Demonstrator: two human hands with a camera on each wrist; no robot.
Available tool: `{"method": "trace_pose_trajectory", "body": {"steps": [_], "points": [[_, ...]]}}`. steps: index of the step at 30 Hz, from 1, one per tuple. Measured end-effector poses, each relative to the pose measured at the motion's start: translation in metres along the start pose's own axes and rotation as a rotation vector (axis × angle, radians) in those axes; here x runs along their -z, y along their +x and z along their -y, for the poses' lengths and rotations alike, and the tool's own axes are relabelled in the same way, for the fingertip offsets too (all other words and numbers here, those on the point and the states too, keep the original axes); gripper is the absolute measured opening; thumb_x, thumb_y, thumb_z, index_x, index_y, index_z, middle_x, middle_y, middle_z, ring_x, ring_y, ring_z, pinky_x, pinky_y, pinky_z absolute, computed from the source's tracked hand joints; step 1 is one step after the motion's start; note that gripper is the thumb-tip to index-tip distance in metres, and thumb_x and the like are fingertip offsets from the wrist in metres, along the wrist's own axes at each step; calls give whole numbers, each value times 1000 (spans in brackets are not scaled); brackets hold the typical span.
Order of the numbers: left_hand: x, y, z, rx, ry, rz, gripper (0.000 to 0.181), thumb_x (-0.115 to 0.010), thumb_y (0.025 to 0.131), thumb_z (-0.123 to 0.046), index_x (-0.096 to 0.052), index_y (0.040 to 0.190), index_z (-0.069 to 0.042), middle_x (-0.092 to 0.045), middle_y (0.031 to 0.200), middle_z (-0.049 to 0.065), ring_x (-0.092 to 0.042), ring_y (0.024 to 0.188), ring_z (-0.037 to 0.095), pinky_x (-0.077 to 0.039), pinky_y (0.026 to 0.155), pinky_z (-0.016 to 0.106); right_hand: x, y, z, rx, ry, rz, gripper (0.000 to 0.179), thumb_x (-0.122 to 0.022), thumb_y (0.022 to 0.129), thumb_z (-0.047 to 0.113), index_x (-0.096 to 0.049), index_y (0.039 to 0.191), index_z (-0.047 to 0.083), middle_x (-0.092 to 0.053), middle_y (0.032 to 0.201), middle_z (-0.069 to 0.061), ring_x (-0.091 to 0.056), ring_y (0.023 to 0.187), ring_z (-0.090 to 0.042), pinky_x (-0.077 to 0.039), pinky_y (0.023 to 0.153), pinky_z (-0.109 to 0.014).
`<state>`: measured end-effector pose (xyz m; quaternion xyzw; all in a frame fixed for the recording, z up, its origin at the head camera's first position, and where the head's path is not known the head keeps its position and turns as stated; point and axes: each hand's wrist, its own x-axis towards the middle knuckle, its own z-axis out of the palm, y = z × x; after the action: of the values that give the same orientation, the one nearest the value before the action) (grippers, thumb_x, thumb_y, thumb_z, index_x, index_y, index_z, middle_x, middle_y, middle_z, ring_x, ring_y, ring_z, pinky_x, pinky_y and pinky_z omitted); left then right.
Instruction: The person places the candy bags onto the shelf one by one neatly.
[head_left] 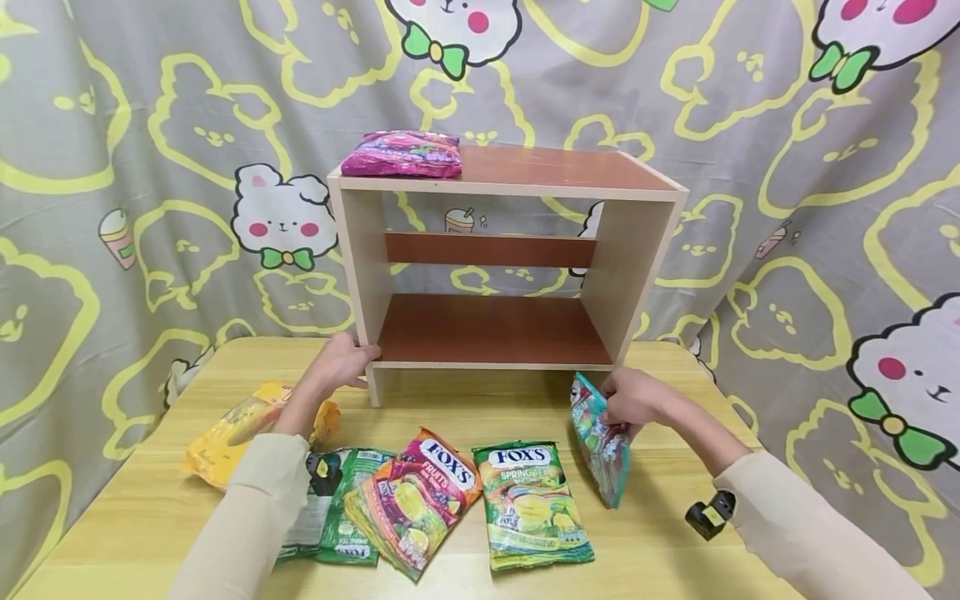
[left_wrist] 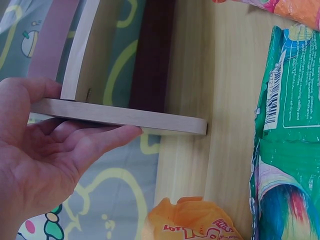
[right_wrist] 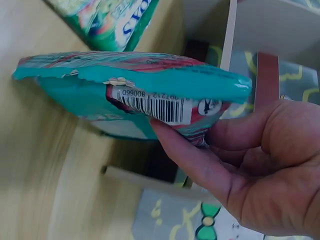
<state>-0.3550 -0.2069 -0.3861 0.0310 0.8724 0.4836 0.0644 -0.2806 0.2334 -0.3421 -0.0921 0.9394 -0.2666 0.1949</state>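
Observation:
My left hand [head_left: 341, 363] grips the lower left side panel of a small wooden shelf [head_left: 495, 329], thumb on the inner side and fingers along the outside, as the left wrist view shows. In my right hand [head_left: 636, 397] a teal candy bag [head_left: 600, 437] is pinched near its upper end, held on edge beside the shelf's right leg. Its barcode [right_wrist: 155, 106] faces the right wrist camera. A purple candy bag [head_left: 405, 155] lies on the left of the shelf's top. Both shelf sides stand upright on the table.
Along the table's front lie a green Fox's bag [head_left: 531, 504], an orange-red Fox's bag [head_left: 417, 500] and another green bag [head_left: 337, 500], face down. A yellow-orange bag [head_left: 232, 433] is at the left, partly behind my left forearm. A patterned curtain [head_left: 750, 208] hangs behind the shelf.

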Motion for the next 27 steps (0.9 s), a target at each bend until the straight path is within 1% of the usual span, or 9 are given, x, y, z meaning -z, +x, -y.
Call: {"method": "trace_pose_trajectory", "body": {"steps": [4, 9, 12, 16, 18, 21, 23, 25, 27], "points": [[0, 0, 0, 3, 4, -7, 56, -51, 101, -23, -41, 143, 12, -53, 136, 33, -59, 122, 46, -63, 82, 44, 7, -3, -17, 5, 20, -12, 3, -62, 91, -2, -63, 91, -5, -61, 79, -11, -65, 66, -16, -62, 58, -34], [0, 1, 0, 6, 11, -17, 55, -51, 101, -24, -43, 142, 12, -55, 134, 32, -61, 118, 43, -63, 83, 44, 15, -5, -36, -4, 0, -26, 16, -60, 91, 0, -65, 103, -9, -62, 81, -11, -63, 70, -18, -61, 58, -34], [0, 0, 0, 10, 12, -16, 55, -51, 101, -24, -44, 141, 12, -55, 133, 32, -61, 117, 42, -63, 83, 44, 18, -5, -46, -19, -16, -27, 21, -60, 92, 1, -63, 106, -13, -61, 83, -13, -63, 70, -19, -61, 59, -34], [0, 0, 1, 15, 15, -14, 55, -51, 101, -25, -45, 141, 12, -55, 132, 31, -61, 117, 42, -63, 82, 44, 21, -6, -59, -62, -1, -6, 24, -56, 92, 3, -60, 108, -15, -58, 83, -14, -61, 73, -20, -61, 63, -36], [0, 0, 0, 15, 18, -14, 55, -51, 101, -26, -44, 141, 12, -55, 133, 31, -61, 117, 42, -63, 82, 44, 23, -6, -64, -93, 17, 11, 32, -53, 93, 5, -57, 116, -17, -58, 87, -16, -61, 77, -22, -61, 66, -38], [0, 0, 0, 14, 16, -13, 56, -51, 101, -26, -44, 141, 11, -55, 134, 31, -60, 118, 43, -63, 82, 44, 25, -8, -70, -129, 50, 32, 48, -46, 102, 15, -46, 131, -23, -59, 101, -24, -61, 85, -26, -62, 71, -42], [0, 0, 0, 16, 14, -11, 56, -51, 101, -26, -43, 142, 11, -54, 135, 31, -60, 120, 43, -63, 82, 44, 25, -8, -73, -155, 74, 40, 59, -44, 107, 27, -40, 136, -24, -55, 97, -23, -62, 86, -25, -61, 73, -42], [0, 0, 0, 16, 10, -12, 56, -51, 101, -25, -43, 143, 11, -54, 135, 31, -60, 120, 44, -63, 82, 44, 24, -8, -76, -168, 91, 43, 72, -46, 107, 41, -38, 137, -24, -54, 95, -21, -63, 85, -24, -61, 75, -41], [0, 0, 0, 13, 10, -12, 56, -51, 101, -25, -42, 143, 11, -54, 135, 31, -60, 120, 44, -63, 83, 45, 22, -8, -79, -174, 86, 40, 78, -54, 102, 49, -43, 134, -22, -54, 92, -18, -62, 82, -22, -60, 74, -39]]}}
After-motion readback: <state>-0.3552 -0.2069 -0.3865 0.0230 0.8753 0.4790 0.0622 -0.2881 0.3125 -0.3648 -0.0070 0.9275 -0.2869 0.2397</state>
